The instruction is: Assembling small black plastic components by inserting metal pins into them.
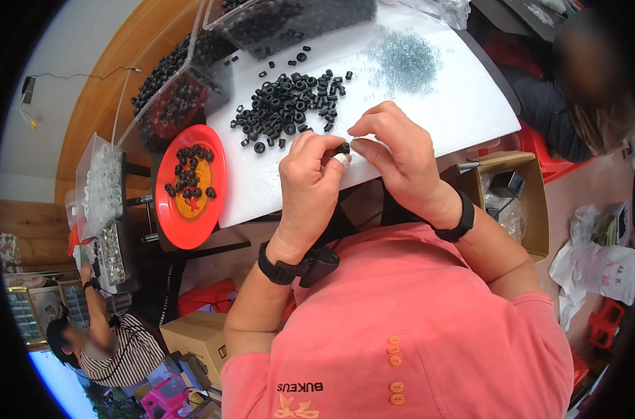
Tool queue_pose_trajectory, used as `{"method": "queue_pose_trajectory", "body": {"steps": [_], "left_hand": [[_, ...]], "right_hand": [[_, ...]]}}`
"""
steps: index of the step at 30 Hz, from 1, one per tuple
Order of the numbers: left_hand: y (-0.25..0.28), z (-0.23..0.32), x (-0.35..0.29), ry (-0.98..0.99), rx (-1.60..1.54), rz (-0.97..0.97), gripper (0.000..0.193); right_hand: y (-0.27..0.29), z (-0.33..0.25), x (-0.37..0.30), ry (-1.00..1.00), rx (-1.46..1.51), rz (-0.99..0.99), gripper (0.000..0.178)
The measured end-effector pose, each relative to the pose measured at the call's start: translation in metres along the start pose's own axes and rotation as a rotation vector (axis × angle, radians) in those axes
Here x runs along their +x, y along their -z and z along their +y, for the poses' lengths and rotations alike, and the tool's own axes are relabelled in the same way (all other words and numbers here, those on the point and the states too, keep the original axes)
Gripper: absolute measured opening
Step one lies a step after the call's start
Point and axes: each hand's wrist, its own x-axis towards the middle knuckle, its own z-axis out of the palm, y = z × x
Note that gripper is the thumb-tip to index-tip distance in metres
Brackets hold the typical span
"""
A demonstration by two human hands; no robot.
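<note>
My left hand (pixel 310 178) pinches a small black ring-shaped part (pixel 342 148) between thumb and forefinger, above the near edge of the white tabletop (pixel 261 199). White tape wraps the thumb's tip. Just right of that part, my right hand (pixel 401 157) has its thumb and forefinger drawn close together; anything between them is too small to make out. Beyond my left hand lies a loose pile of similar black parts (pixel 282 105). A heap of tiny clear bluish pieces (pixel 405 63) spreads over the far right of the tabletop.
A red plate (pixel 213 199) with several black parts sits at the left. Clear bins of black parts (pixel 171 91) stand at the back left. An open cardboard box (pixel 537 209) is at my right. One person (pixel 118 349) is at lower left, another (pixel 576 105) at upper right.
</note>
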Motion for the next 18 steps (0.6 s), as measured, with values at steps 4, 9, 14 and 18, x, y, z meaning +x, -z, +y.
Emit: {"method": "queue_pose_trajectory", "body": {"steps": [4, 9, 14, 18], "left_hand": [[-0.003, 0.01, 0.002, 0.058, -0.18, 0.016, 0.018], [0.002, 0.016, 0.0, 0.32, -0.476, -0.033, 0.017], [0.003, 0.014, -0.004, 0.461, -0.548, -0.123, 0.018], [0.006, 0.013, -0.005, 0.467, -0.668, -0.112, 0.02]], "right_hand": [[-0.009, 0.002, -0.002, 0.09, -0.09, 0.002, 0.017], [-0.007, 0.002, -0.005, 0.055, -0.036, 0.0, 0.015], [0.002, -0.002, -0.001, -0.16, 0.079, 0.038, 0.01], [0.018, 0.008, 0.001, -0.408, 0.435, -0.086, 0.009]]}}
